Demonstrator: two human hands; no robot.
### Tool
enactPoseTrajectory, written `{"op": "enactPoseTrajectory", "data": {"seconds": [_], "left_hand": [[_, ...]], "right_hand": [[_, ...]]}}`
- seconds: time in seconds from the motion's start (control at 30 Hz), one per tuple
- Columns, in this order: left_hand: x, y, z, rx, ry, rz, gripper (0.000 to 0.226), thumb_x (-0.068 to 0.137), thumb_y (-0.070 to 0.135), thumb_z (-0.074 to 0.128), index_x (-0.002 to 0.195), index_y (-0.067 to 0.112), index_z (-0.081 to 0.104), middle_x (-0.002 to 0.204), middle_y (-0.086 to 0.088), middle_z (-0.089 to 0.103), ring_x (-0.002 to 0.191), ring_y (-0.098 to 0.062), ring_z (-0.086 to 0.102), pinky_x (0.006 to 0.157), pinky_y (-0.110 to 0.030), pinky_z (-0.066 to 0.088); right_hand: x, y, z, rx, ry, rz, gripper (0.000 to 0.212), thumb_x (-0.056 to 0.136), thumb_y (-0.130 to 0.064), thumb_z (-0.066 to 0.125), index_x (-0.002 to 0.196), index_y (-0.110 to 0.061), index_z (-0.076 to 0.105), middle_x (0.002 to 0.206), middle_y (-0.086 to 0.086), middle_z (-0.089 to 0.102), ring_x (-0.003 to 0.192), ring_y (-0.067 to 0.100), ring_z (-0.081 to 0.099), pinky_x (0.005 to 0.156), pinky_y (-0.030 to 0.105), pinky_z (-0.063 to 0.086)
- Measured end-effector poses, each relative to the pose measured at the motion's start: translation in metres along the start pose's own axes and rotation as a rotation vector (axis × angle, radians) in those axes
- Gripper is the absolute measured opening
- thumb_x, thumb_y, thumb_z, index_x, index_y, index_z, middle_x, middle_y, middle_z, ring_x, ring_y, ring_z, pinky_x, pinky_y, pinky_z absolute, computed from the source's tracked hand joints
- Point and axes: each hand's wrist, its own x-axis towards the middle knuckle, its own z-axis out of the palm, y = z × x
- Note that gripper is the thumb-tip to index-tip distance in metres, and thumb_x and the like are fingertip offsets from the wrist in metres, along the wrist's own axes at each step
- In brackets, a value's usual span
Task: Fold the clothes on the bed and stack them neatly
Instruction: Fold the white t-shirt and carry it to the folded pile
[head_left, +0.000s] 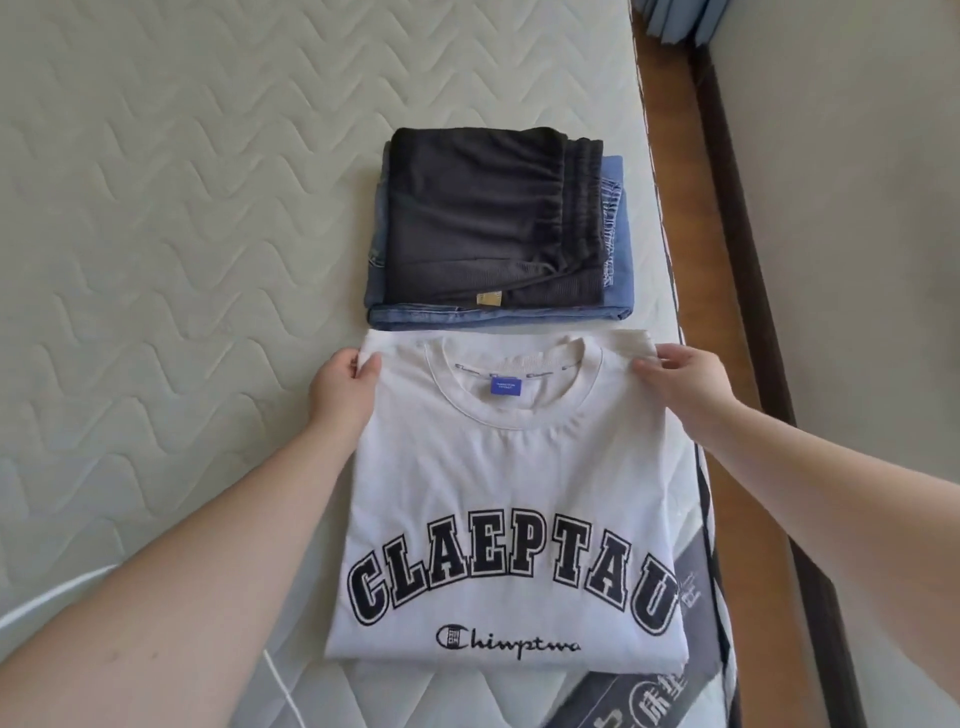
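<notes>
The quilted bed (156, 208) carries all items. A white T-shirt (509, 493) (sides folded in, print up) is laid flat near the right edge. Just beyond its collar, a folded stack is placed: black trousers (467, 218) on blue denim (618, 270). Each shoulder corner is pinched by the left hand (345, 387) and right hand (685, 379).

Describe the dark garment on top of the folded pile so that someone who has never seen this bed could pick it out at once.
Start at the quilted mattress and find the stack near its right edge, just beyond the white T-shirt. On top of the folded jeans lie the charcoal shorts, folded square. Their gathered elastic waistband faces right, and they are the only dark, non-denim piece there.
</notes>
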Motion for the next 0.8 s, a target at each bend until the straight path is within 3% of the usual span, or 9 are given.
{"op": "enactPoseTrajectory", "data": {"seconds": [0.13,0.27,0.33,0.43,0.53,0.57,0.63,0.7,0.8], "left_hand": [[0.001,-0.006,-0.002,0.015,0.026,-0.108,0.04,0.089,0.05,0.063,0.107,0.014,0.064,0.096,-0.001,0.068,0.084,-0.019,0.06,0.073,-0.028,0.042],[-0.03,-0.019,-0.02,-0.093,-0.149,-0.205,0.056,0.082,0.057,0.069,0.118,0.016,0.059,0.104,0.002,0.068,0.092,-0.014,0.065,0.078,-0.028,0.05],[-0.053,-0.033,-0.033,-0.124,-0.258,-0.236,0.045,0.085,0.049,0.069,0.113,0.015,0.06,0.105,-0.002,0.071,0.089,-0.015,0.068,0.081,-0.033,0.054],[-0.09,-0.057,-0.05,-0.129,-0.461,-0.299,0.032,0.089,0.039,0.067,0.106,0.012,0.064,0.103,-0.008,0.074,0.085,-0.017,0.071,0.079,-0.035,0.056],[-0.123,-0.077,-0.06,-0.116,-0.576,-0.349,0.023,0.089,0.027,0.068,0.103,0.009,0.065,0.101,-0.007,0.075,0.076,-0.011,0.072,0.063,-0.021,0.055],[-0.132,-0.082,-0.061,-0.109,-0.613,-0.355,0.022,0.088,0.023,0.069,0.105,0.009,0.066,0.101,-0.007,0.075,0.078,-0.011,0.072,0.065,-0.021,0.055],[-0.15,-0.092,-0.064,-0.082,-0.674,-0.351,0.026,0.087,0.019,0.07,0.111,0.008,0.067,0.105,-0.006,0.074,0.089,-0.015,0.071,0.078,-0.026,0.056],[-0.162,-0.096,-0.065,-0.062,-0.653,-0.313,0.027,0.087,0.018,0.07,0.112,0.009,0.067,0.104,-0.003,0.074,0.09,-0.015,0.07,0.084,-0.03,0.054],[-0.174,-0.096,-0.062,-0.035,-0.462,-0.219,0.016,0.09,0.023,0.069,0.105,0.018,0.065,0.098,0.004,0.073,0.085,-0.01,0.068,0.08,-0.03,0.053]], "right_hand": [[0.003,0.003,0.009,-0.094,0.081,0.006,0.021,0.079,-0.034,0.076,0.097,-0.023,0.074,0.084,-0.006,0.072,0.079,0.016,0.068,0.072,0.032,0.056],[-0.031,0.009,0.005,-0.175,0.089,0.012,0.053,0.084,-0.058,0.064,0.123,-0.022,0.059,0.094,-0.009,0.065,0.076,0.003,0.06,0.059,0.025,0.044],[-0.061,0.02,-0.006,-0.254,0.023,-0.009,0.059,0.084,-0.065,0.06,0.128,-0.026,0.052,0.095,-0.01,0.065,0.077,0.006,0.064,0.06,0.026,0.047],[-0.107,0.044,-0.023,-0.335,-0.126,0.055,0.058,0.083,-0.068,0.058,0.122,-0.025,0.052,0.102,-0.005,0.068,0.082,0.016,0.068,0.074,0.038,0.056],[-0.15,0.063,-0.028,-0.473,-0.334,0.147,0.066,0.074,-0.076,0.054,0.09,-0.013,0.059,0.082,0.0,0.067,0.072,0.022,0.064,0.062,0.035,0.05],[-0.161,0.069,-0.028,-0.497,-0.399,0.171,0.07,0.073,-0.076,0.056,0.088,-0.008,0.062,0.078,0.005,0.068,0.073,0.026,0.065,0.063,0.036,0.051],[-0.179,0.08,-0.026,-0.5,-0.477,0.216,0.064,0.077,-0.066,0.068,0.1,-0.005,0.067,0.091,0.011,0.073,0.086,0.027,0.069,0.081,0.045,0.056],[-0.188,0.083,-0.027,-0.539,-0.479,0.189,0.05,0.079,-0.056,0.073,0.102,-0.012,0.067,0.091,0.004,0.074,0.085,0.019,0.069,0.081,0.041,0.057],[-0.193,0.078,-0.028,-0.606,-0.362,0.087,0.039,0.082,-0.053,0.072,0.089,-0.015,0.063,0.077,0.001,0.069,0.07,0.017,0.065,0.058,0.032,0.05]]}}
